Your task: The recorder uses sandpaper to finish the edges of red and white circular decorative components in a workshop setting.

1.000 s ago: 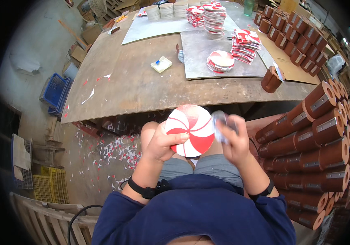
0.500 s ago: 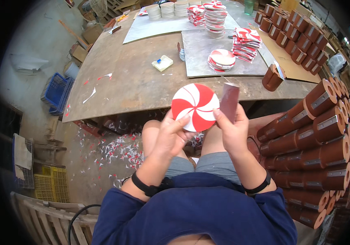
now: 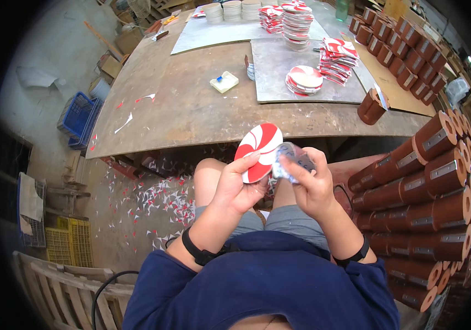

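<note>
My left hand grips a round disc with a red and white swirl pattern, tilted on edge over my lap just below the table's front edge. My right hand is closed on a small crumpled, shiny grey piece that touches the disc's right rim. Both forearms come up from my dark blue shirt, each with a black wrist band.
A brown wooden worktable carries grey sheets, stacks of swirl discs, loose red and white pieces and a small white block. Brown cylinders are stacked at right. Red and white scraps litter the floor; crates at left.
The disc has tilted from facing me to nearly edge-on. My hands moved slightly down and right, and the piece in my right hand now looks crumpled against the disc's rim.
</note>
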The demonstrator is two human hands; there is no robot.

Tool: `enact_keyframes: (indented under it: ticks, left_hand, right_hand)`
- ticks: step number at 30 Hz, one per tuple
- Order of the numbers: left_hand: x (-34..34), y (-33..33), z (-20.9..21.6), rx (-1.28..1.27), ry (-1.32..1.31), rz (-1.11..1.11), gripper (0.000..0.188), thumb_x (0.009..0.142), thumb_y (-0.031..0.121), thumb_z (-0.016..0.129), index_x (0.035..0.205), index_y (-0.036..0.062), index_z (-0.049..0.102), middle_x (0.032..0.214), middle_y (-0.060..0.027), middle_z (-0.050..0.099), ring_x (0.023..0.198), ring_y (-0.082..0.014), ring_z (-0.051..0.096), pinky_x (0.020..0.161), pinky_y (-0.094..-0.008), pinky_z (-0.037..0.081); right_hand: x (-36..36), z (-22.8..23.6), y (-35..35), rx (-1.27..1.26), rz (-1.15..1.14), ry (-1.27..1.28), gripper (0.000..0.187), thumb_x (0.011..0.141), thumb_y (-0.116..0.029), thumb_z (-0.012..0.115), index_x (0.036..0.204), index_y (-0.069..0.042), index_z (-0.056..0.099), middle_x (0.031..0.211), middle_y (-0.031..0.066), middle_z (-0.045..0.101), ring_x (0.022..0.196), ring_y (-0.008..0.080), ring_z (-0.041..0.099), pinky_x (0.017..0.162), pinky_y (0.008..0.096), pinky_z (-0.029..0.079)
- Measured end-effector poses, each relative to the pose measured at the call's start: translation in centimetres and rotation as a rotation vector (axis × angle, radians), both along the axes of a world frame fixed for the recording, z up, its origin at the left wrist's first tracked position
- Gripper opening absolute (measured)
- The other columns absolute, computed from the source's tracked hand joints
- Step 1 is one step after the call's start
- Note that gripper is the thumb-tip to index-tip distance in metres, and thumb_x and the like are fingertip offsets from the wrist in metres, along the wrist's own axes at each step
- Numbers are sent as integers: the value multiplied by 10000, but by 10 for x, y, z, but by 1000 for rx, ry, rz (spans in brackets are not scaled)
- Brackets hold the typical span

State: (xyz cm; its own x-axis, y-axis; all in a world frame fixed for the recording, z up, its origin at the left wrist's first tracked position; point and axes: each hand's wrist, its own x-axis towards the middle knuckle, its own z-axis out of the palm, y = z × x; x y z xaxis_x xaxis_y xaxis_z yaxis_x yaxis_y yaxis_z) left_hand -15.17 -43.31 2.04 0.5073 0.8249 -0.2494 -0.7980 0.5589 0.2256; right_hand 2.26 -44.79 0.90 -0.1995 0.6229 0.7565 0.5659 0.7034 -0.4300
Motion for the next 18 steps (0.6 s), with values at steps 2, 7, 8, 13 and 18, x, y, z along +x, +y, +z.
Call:
enact_keyframes:
  ticks: [2, 7, 8, 13, 18]
  left_hand:
    - [-3, 1, -6, -4, -37, 10, 307, 821, 65, 517, 1114, -14, 469, 987, -125, 598, 818, -206, 628, 581, -278, 565]
    - [2, 1, -11, 27, 6, 17, 307, 822, 82, 514, 1091, -61, 478, 954, -146, 611, 775, -209, 631, 598, -301, 557]
    - [9, -3, -1, 7, 145, 68, 308, 821, 73, 508, 1088, -76, 468, 959, -150, 606, 779, -214, 630, 618, -307, 554]
    - [-5, 2, -11, -16, 4, 56, 330, 813, 40, 533, 1124, -28, 449, 1019, -138, 582, 881, -205, 613, 660, -266, 558]
    - [-2, 1, -22, 51, 4, 1, 340, 819, 47, 530, 1139, -28, 446, 1056, -142, 569, 968, -219, 579, 775, -303, 524]
  right_hand:
    - [4, -10, 6, -98, -96, 27, 396, 658, 25, 608, 1021, -132, 622, 958, 127, 500, 780, 268, 550, 617, 306, 463]
    - [-9, 33, -9, 172, -40, -2, 384, 602, 24, 609, 968, -90, 638, 925, 104, 502, 710, 218, 539, 562, 282, 444]
    - [-18, 28, -6, 211, 48, 51, 395, 556, 17, 611, 931, -101, 648, 911, 86, 496, 699, 196, 524, 541, 275, 429]
    - [-1, -22, 0, 52, -65, 32, 414, 576, 43, 579, 963, -96, 635, 908, 85, 500, 668, 245, 502, 566, 327, 419]
    - [-18, 13, -8, 58, -29, 93, 415, 573, 58, 573, 954, -92, 637, 907, 91, 503, 692, 243, 511, 602, 354, 421]
